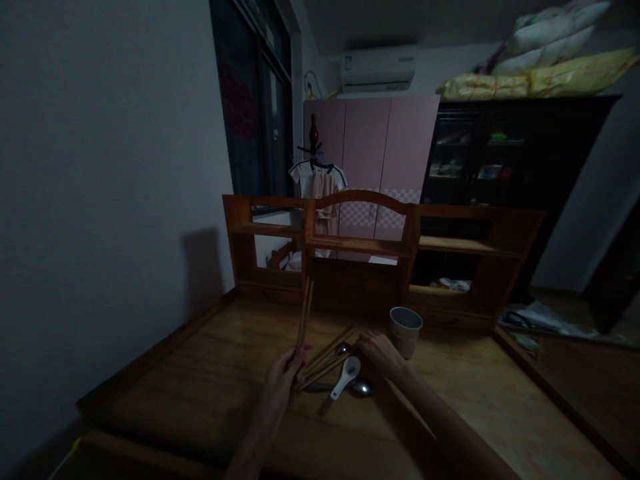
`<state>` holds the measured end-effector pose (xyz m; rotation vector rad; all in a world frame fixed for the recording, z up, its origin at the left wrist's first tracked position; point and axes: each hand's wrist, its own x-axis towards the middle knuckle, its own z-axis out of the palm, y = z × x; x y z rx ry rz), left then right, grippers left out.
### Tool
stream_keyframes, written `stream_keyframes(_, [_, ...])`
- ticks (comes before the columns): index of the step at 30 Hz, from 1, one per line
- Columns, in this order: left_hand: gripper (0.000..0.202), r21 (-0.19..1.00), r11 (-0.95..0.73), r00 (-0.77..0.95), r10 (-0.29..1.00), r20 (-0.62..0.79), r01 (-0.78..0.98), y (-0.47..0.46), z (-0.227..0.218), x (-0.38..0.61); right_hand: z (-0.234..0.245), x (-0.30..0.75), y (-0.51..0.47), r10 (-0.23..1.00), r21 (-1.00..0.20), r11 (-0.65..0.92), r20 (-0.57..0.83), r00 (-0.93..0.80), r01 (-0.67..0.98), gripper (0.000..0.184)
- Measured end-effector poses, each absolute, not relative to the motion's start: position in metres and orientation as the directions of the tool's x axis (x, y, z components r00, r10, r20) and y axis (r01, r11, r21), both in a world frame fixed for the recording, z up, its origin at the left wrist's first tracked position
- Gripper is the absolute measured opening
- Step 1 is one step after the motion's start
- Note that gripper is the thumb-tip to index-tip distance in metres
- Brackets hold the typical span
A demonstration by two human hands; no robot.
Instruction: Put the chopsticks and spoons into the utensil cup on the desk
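Note:
Chopsticks [306,310] stand nearly upright in my left hand [287,373], which is closed round their lower part. More chopsticks [327,352] lie slantwise on the table between my two hands. My right hand [376,350] has its fingers curled at the far right end of a lying chopstick and appears to pinch it; the fingertips are partly hidden. A white spoon [346,377] lies just in front of the right hand. One metal spoon [362,387] rests beside it, and another metal spoon [343,349] lies among the chopsticks.
A grey cup-shaped container [405,327] stands upright just beyond my right hand. The wooden tabletop [200,373] backs onto a wooden shelf unit [360,247]. A wall [125,200] rises at the left. Raised edging [545,387] runs along the table's right side.

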<state>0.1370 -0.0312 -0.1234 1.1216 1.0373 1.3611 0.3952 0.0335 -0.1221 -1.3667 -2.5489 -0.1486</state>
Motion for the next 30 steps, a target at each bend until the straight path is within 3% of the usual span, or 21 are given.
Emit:
stream_keyframes(4, [0.054, 0.974, -0.111, -0.030, 0.994, 0.108, -0.196, -0.031, -0.120, 0.135, -0.117, 0.398, 0.033, 0.791, 0.034, 0.548, 0.305, -0.531, 0.836, 0.020])
stream_keyframes(8, [0.043, 0.969, -0.214, -0.044, 0.977, 0.210, -0.124, -0.029, -0.105, 0.137, -0.090, 0.403, 0.018, 0.744, 0.068, 0.541, 0.427, -0.515, 0.838, 0.038])
stream_keyframes(13, [0.033, 0.937, -0.349, -0.014, 0.937, 0.348, -0.033, -0.044, -0.060, 0.167, -0.023, 0.411, -0.030, 0.395, 0.092, 0.663, 0.799, -0.453, 0.743, 0.048])
stream_keyframes(17, [0.029, 0.931, -0.360, 0.151, 0.918, 0.365, -0.060, -0.068, -0.039, 0.207, 0.018, 0.418, -0.066, 0.270, 0.123, 0.689, 0.871, -0.410, 0.714, 0.049])
stream_keyframes(21, [0.034, 0.940, -0.268, 0.364, 0.871, 0.331, -0.213, -0.088, -0.049, 0.239, 0.025, 0.429, -0.082, 0.294, 0.133, 0.682, 0.851, -0.435, 0.719, 0.051])
stream_keyframes(26, [0.030, 0.951, -0.185, 0.425, 0.861, 0.279, -0.249, -0.094, -0.081, 0.266, 0.008, 0.433, -0.087, 0.338, -0.072, 0.706, 0.908, -0.247, 0.704, 0.043])
stream_keyframes(28, [0.026, 0.953, -0.151, 0.411, 0.876, 0.252, -0.261, -0.090, -0.092, 0.275, 0.001, 0.431, -0.088, 0.389, -0.246, 0.676, 0.920, -0.052, 0.695, 0.045])
stream_keyframes(30, [0.025, 0.946, -0.159, 0.404, 0.875, 0.267, -0.282, -0.084, -0.101, 0.281, -0.002, 0.428, -0.089, 0.534, -0.487, 0.645, 0.839, 0.110, 0.588, 0.046])
